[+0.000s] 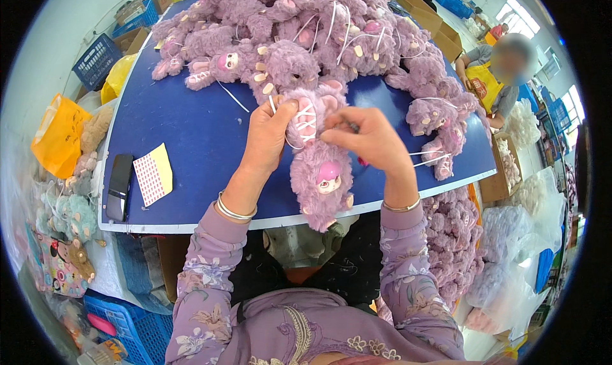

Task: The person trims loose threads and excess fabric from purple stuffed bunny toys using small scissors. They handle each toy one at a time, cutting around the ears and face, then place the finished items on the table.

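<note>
Over the near edge of the worktop (213, 183), the doll (313, 164) looks light, soft, best held by its furry sides. The left grip (271, 130) pinches its laced edge; the right grip's (371, 137) hold is unclear.

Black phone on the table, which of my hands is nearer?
Left. Your left hand grips the purple plush toy, beyond and right of the phone; your right hand is farther right, at the toy's other side.

The plush doll (317, 160) looks fluffy, its face (329, 185) smooth plastic, the tabletop (207, 155) glossy.
</note>
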{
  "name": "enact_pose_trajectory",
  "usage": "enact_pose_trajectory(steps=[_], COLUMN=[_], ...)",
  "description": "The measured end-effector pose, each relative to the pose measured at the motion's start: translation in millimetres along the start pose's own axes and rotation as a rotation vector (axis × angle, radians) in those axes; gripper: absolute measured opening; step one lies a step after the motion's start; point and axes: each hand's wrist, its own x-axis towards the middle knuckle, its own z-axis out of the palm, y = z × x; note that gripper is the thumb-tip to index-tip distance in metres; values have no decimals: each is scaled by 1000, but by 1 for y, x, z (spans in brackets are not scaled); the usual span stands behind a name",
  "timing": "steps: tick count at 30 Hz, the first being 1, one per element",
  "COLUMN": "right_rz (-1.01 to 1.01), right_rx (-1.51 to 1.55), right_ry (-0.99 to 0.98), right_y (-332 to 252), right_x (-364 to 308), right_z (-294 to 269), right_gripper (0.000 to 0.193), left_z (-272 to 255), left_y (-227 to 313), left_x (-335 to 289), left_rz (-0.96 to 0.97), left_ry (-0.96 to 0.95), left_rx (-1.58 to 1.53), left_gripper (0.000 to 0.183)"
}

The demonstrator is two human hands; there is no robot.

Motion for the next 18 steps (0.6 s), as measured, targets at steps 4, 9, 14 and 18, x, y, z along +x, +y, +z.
enact_pose_trajectory(steps=[4, 9, 14, 18], right_rz=[-102, 160, 242, 222], right_rx=[-93, -72, -68, -64], right_ry=[266, 417, 539, 161], right_y=[1, 24, 50, 31], right_x=[4, -9, -2, 2], right_z=[-10, -83, -85, -41], right_gripper=[13, 16, 27, 33], left_z=[-7, -5, -10, -9], left_y=[0, -3, -7, -3], left_x=[1, 2, 4, 4], left_rz=[13, 9, -33, -36], left_ry=[-14, 9, 24, -4], left_rx=[1, -33, -48, -35], left_gripper=[14, 16, 21, 27])
